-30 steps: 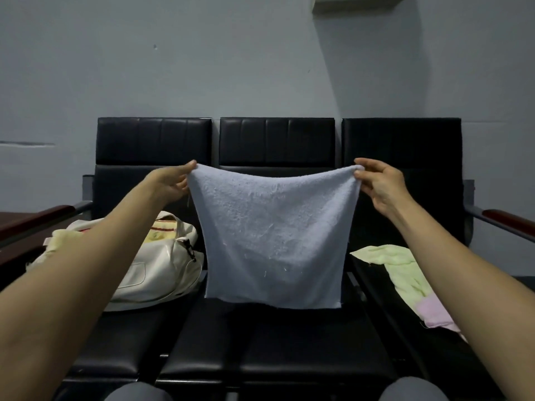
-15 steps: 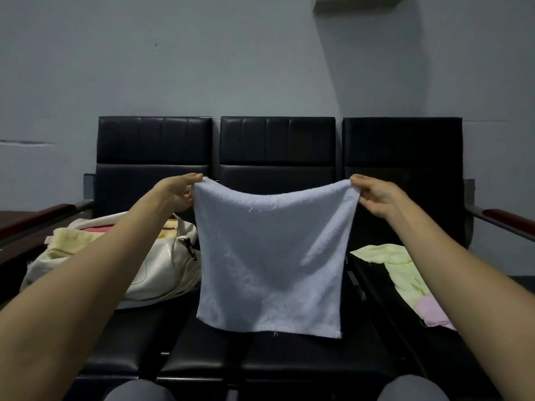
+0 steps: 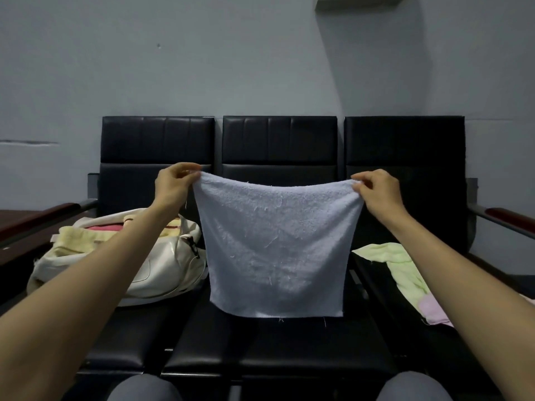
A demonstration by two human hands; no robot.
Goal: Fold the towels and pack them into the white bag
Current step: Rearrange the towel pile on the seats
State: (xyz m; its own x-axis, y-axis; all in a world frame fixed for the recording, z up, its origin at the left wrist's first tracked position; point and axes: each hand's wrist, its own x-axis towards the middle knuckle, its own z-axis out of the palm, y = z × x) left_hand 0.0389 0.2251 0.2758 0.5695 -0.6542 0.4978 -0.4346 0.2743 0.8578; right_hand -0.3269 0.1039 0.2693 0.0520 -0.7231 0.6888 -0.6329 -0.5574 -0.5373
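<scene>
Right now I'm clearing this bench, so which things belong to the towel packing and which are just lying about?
Job: pale blue towel, pinched by left hand and right hand; white bag; green towel; pink towel.
Just there: black seats; wooden armrest.

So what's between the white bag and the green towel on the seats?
In the head view, the pale blue towel hangs there over the middle seat, its top corners pinched by the left hand and right hand.
</scene>
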